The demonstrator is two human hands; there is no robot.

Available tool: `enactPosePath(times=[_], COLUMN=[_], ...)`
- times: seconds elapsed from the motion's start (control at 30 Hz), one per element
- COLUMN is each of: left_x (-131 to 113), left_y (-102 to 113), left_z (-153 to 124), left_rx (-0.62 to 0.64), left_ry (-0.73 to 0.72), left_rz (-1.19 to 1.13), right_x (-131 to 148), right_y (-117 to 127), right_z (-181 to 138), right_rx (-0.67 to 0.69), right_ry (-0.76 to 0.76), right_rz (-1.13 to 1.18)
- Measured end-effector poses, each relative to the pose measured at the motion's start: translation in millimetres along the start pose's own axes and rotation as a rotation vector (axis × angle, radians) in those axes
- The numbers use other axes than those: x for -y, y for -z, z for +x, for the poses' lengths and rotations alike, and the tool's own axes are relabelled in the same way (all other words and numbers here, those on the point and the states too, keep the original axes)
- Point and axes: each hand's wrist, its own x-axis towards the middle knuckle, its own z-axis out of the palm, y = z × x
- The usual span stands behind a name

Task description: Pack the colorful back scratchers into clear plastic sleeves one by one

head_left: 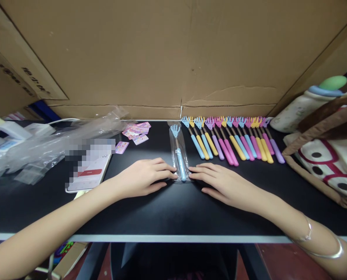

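Head view. A black bench runs from a pale near edge to a far edge closed off by a cardboard wall.

At the middle of the bench lies a blue back scratcher inside a clear sleeve. Its claw end points to the far edge and its handle to the near edge.

The left hand lies palm down just left of the sleeve. Its fingers are stretched out and close together, and the tips touch the sleeve's left side by the handle. The right hand mirrors it on the right, flat and unclenched, with its fingertips at the sleeve's right side. Neither hand is closed around anything. The right wrist carries two thin bracelets.

Right of the sleeve, along the far edge, a row of unwrapped back scratchers lies side by side. Their handles are blue, yellow, pink and purple, and their claws all point to the far edge.

Toward the right edge stands a fabric bag with brown straps.

Left of the hands a phone lies face up, its screen partly blurred. Beyond it, toward the far left corner, is a heap of clear plastic sleeves. Small pink cards are scattered between that heap and the bagged scratcher.
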Motion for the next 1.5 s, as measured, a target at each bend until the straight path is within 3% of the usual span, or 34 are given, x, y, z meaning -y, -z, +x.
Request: enactPosePath(times=[1.1,1.5], left_x=[-3.4,-6.0], left_y=[2.3,3.8], left_z=[-0.5,2.8], left_rx=[0.032,0.062], left_ry=[0.023,0.071], left_rz=[0.053,0.063], right_x=[5.4,1.5], right_y=[-3.0,2.8], right_z=[3.2,21.0], right_rx=[-0.018,-0.202], right_ry=[0.001,-0.045], right_rz=[-0.084,-0.109])
